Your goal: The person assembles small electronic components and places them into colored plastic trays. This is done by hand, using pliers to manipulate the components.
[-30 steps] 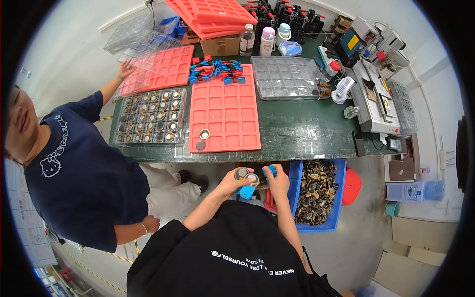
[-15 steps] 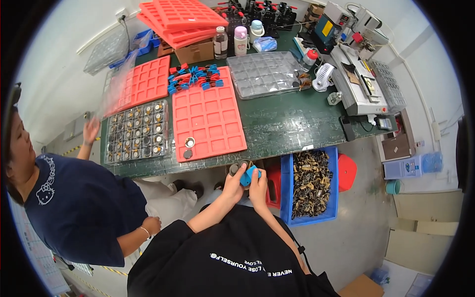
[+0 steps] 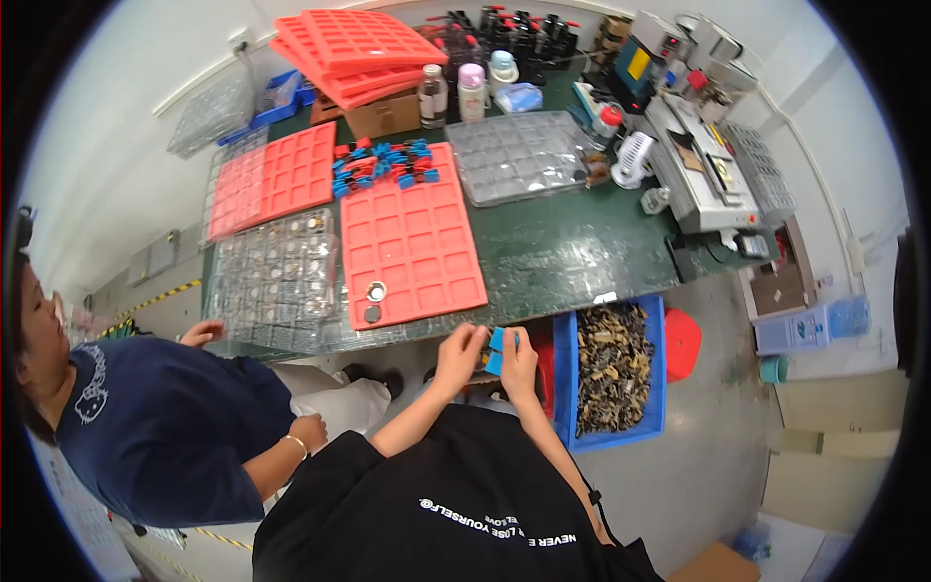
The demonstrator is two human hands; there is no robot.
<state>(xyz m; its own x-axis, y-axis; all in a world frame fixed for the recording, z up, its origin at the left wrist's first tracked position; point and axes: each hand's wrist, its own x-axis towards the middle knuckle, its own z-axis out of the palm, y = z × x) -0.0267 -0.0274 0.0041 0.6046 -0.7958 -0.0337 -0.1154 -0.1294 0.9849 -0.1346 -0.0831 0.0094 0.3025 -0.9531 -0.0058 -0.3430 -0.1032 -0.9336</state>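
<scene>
- Right hand: grip held blue clip; a slackened pinch could have sprung it loose
- Left hand: grip and contents could not be determined

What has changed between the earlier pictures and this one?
The round pieces that showed in the left hand are out of sight now; the right hand holds a blue clip. The co-worker's reaching hand has come toward the table's near side, and a clear plastic cover now lies over the filled tray. The middle red tray and the blue bin stayed put.
</scene>
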